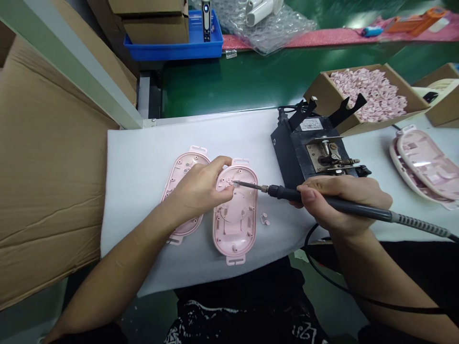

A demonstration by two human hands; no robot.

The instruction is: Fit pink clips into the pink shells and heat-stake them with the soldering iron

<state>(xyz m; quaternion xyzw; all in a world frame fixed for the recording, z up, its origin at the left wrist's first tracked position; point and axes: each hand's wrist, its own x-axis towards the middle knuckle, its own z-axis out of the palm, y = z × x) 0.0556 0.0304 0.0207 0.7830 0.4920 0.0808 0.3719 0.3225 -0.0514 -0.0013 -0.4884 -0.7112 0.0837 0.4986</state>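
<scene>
My right hand grips a soldering iron by its dark handle, the tip pointing left. That tip meets the upper part of a pink oval plastic shell, near small round posts. With thumb and fingers my left hand holds the upper left edge of this shell; whether a small part is also pinched there I cannot tell. A second pink shell lies under my left hand and wrist, partly covered. Two small pink pieces rest on the white cloth, just right of the nearer shell.
Close to my right hand stands a black soldering-iron stand with upright prongs. Behind it is a cardboard box of small pink parts. Stacked pink shells lie at the right. A blue tray and bubble wrap sit at the back.
</scene>
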